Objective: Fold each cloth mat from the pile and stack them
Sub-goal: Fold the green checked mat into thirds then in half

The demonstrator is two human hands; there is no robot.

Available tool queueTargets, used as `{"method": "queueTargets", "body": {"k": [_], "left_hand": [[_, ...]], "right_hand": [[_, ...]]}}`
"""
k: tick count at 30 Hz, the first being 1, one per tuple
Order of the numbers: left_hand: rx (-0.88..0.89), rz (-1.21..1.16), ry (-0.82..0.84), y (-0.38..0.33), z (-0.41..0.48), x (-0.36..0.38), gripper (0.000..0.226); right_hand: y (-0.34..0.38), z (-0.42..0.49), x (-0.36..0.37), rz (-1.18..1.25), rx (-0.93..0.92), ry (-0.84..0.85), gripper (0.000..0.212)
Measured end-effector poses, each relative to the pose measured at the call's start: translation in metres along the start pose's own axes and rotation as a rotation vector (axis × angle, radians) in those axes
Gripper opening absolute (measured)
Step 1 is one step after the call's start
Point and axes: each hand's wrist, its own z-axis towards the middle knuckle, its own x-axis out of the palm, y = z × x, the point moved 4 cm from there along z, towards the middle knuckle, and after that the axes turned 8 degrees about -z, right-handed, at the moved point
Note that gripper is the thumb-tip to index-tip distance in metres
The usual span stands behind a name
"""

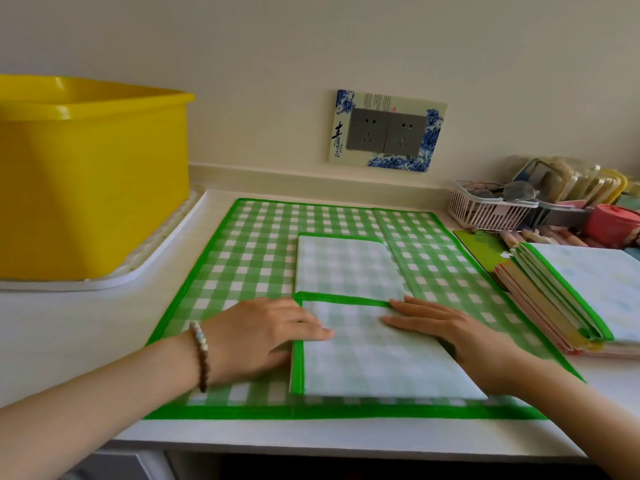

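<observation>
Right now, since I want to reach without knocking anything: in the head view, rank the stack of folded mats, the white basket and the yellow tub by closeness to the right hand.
1. The stack of folded mats, just to the right of the right hand.
2. The white basket, back right by the wall.
3. The yellow tub, far left, across the checked mat.

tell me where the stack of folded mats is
Head view, right side: the stack of folded mats sits beside the green checked mat, in front of the white basket.
</observation>
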Motion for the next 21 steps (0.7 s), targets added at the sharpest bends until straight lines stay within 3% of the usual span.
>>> {"method": "queueTargets", "body": {"k": [5, 10, 15, 18, 21], "left_hand": [[-0.257, -0.050, 0.193, 0.012, 0.007, 0.008, 0.066], [-0.318, -0.066, 0.220, 0.015, 0.010, 0.012, 0.070], [-0.379, -0.219, 0.056, 0.023, 0.017, 0.001, 0.050], [-0.448, -0.376, -0.038, 0.029, 0.024, -0.009, 0.017], [-0.528, -0.459, -0.184, 0.038, 0.029, -0.013, 0.016]], "right_hand": [[0.003, 0.003, -0.005, -0.001, 0.007, -0.005, 0.062], [-0.006, 0.009, -0.004, 0.078, 0.054, -0.046, 0.053], [-0.031, 0.022, 0.009, 0.283, 0.248, -0.086, 0.031], [-0.024, 0.023, -0.007, 0.388, 0.320, -0.231, 0.022], [-0.024, 0.034, -0.009, 0.484, 0.380, -0.290, 0.020]]}}
